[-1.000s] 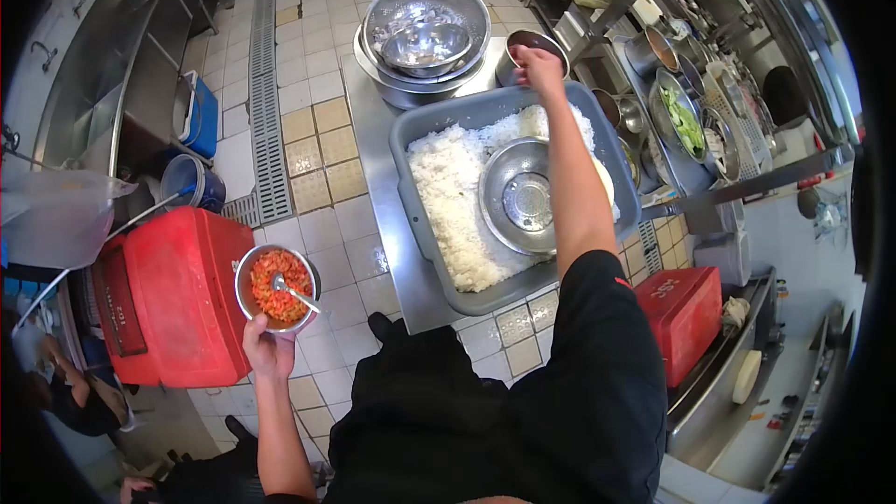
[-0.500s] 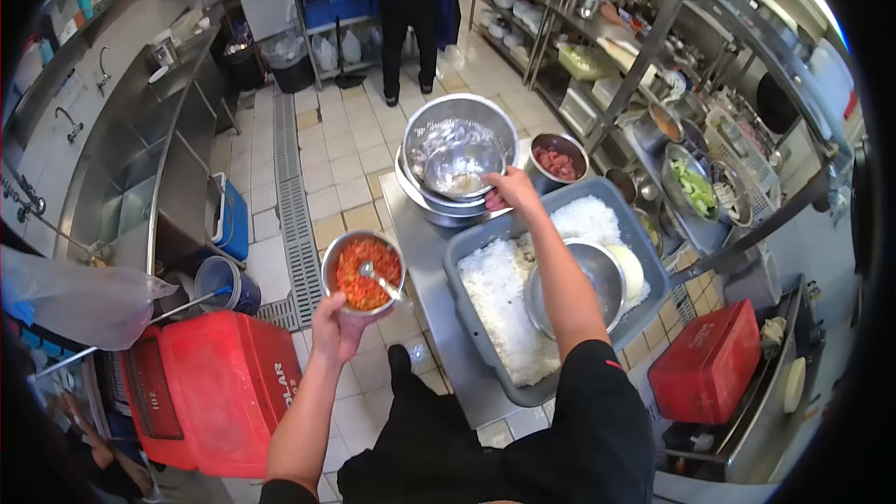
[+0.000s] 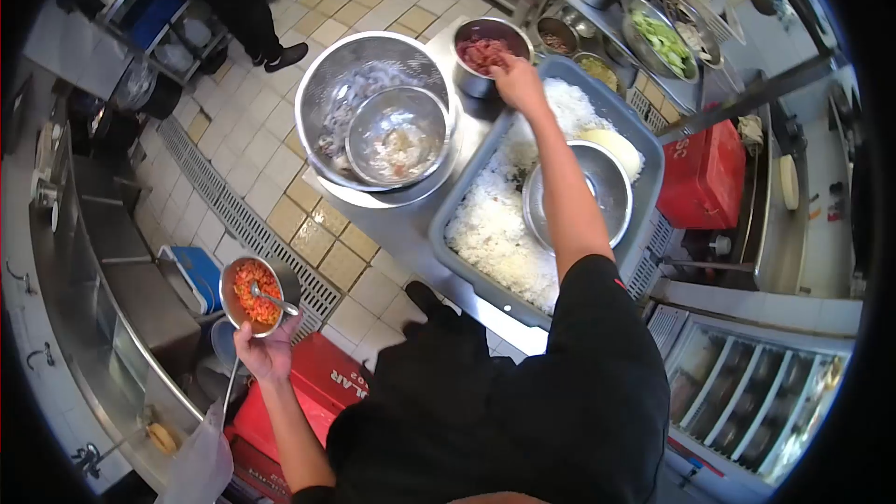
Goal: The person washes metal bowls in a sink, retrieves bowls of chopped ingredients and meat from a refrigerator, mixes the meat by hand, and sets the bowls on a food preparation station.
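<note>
My left hand (image 3: 266, 347) holds a small metal bowl (image 3: 229, 294) of diced orange-red food from below, off to the left of the table. A metal spoon (image 3: 273, 300) rests in it. At the back of the table, my right hand (image 3: 519, 84) has its fingers curled over the near rim of a metal pot (image 3: 478, 85) of raw red meat pieces. Left of that pot stands a large metal bowl (image 3: 322, 70) with greyish, wet-looking contents. A smaller metal bowl (image 3: 399, 117) sits inside it, with a little pale food at its bottom.
A grey tub (image 3: 439, 233) of white rice, with a metal bowl (image 3: 611, 189) in it, stands on the steel table (image 3: 378, 224). Red coolers (image 3: 705, 177) flank me. A rack (image 3: 686, 89) with food bowls is at the far right. A person (image 3: 229, 0) stands at the back left.
My right hand has let go of the smaller bowl in the large one and moved right to the meat pot. My view has turned, and the left hand still holds its bowl.
</note>
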{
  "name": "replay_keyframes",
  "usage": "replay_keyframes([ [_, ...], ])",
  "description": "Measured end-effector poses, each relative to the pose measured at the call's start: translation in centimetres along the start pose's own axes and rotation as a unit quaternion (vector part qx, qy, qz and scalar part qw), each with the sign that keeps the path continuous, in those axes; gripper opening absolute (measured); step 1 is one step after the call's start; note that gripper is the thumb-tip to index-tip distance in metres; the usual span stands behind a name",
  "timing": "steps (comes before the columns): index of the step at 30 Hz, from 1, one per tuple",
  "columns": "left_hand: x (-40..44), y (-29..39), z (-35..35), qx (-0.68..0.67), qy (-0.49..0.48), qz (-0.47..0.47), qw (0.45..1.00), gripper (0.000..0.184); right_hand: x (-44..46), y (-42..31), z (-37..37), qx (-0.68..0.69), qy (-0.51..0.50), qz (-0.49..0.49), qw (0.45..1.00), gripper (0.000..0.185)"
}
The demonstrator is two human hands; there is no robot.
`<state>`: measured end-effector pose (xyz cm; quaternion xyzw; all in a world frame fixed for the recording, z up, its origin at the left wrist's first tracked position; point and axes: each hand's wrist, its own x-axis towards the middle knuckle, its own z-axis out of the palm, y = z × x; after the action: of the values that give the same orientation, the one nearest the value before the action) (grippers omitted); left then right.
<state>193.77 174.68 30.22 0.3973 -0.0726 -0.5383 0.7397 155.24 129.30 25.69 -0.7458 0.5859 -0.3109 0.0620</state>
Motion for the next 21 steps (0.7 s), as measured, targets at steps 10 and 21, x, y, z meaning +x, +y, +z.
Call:
replay_keyframes([
  [10, 17.0, 8.6, -3.3, 0.019, -0.040, -0.069, 0.997, 0.063, -1.3, -2.0, -0.6, 0.223, -0.144, 0.247, 0.932, 0.037],
  [21, 43.8, 12.2, 6.0, 0.114, -0.240, -0.185, 0.946, 0.064, -10.6, -14.0, -5.8, 0.448, 0.065, 0.477, 0.754, 0.038],
])
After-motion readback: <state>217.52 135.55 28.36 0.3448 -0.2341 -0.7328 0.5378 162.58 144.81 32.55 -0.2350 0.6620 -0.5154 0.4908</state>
